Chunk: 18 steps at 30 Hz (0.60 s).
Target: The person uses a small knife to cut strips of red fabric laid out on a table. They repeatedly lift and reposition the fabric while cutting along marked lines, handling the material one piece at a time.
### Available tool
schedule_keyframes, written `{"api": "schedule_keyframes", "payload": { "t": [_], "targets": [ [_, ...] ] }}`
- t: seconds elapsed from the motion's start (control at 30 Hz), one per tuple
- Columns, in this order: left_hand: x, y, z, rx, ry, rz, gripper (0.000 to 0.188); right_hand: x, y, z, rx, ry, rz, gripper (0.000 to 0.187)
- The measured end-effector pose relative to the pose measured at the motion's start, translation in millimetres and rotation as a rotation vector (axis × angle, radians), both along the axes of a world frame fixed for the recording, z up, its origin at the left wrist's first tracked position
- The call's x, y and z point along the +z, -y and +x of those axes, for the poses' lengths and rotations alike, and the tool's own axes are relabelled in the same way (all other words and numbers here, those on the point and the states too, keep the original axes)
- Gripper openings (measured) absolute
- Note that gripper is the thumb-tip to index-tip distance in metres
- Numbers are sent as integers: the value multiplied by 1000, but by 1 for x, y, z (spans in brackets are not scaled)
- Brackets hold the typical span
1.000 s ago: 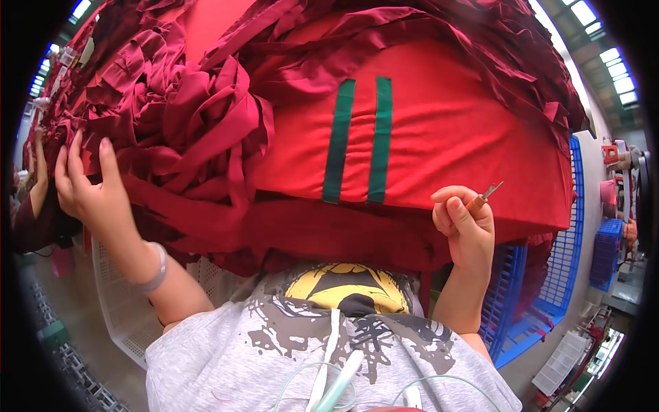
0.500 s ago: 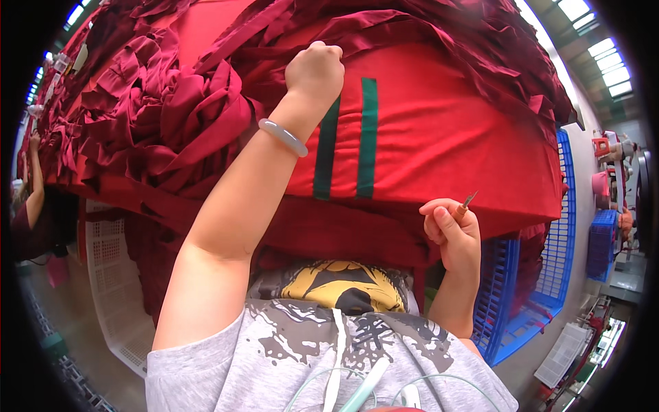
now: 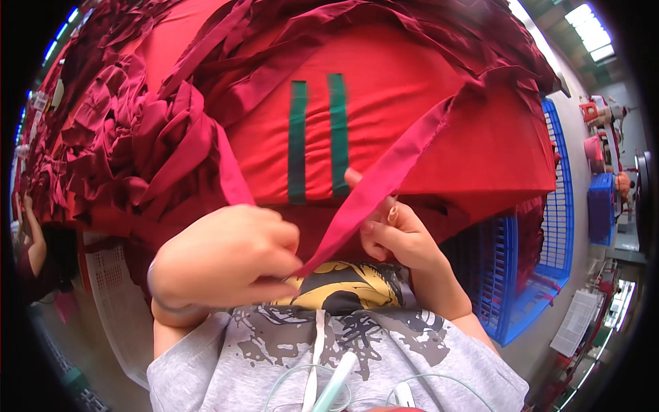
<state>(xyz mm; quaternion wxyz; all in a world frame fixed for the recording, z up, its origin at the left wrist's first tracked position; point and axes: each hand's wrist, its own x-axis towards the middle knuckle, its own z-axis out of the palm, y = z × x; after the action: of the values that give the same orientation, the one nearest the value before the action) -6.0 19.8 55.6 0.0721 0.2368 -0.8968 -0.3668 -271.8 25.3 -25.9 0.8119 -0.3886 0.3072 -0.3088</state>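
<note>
A long dark red strip (image 3: 377, 187) is stretched slantwise over the front of the desk (image 3: 504, 154), its upper part reaching the heaped cloth at the right and its lower end being pinched at the fingertips of the left hand (image 3: 226, 259). That hand is held low, close to the front of the grey shirt (image 3: 240, 378), with its fingers bent together and somewhat blurred; the exact set of the fingertips cannot be told. A grey bracelet (image 3: 156, 292) is worn on its wrist. The right hand (image 3: 405, 239) is placed partly behind the strip, just beyond the desk's front edge, and its fingers are curled around a small tool (image 3: 392, 214), of which only a pale, rounded piece of handle is shown. One fingertip is seen past the strip's left side. Another length of red cloth (image 3: 233, 172) is hung from the tangled pile (image 3: 151, 141) at the left and is lost to sight behind the left hand. The desk is covered in bright red fabric, marked by two green bands (image 3: 297, 141) set side by side. Below, a white basket (image 3: 113, 295) is seen at the left and a blue crate (image 3: 506, 295) at the right. At the far left edge, a co-worker's arm (image 3: 34, 237) is raised beside the heaped cloth.
</note>
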Motion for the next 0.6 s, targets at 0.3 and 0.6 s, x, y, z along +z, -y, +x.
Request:
{"api": "schedule_keyframes", "payload": {
  "t": [0.3,0.6],
  "targets": [
    [-3,-22,84,327,-450,24,26,8,49,-112,-482,823,-174,48],
    [-36,-21,63,1125,-285,59,7,3,51,-390,-1203,226,-169,25]
  ]
}}
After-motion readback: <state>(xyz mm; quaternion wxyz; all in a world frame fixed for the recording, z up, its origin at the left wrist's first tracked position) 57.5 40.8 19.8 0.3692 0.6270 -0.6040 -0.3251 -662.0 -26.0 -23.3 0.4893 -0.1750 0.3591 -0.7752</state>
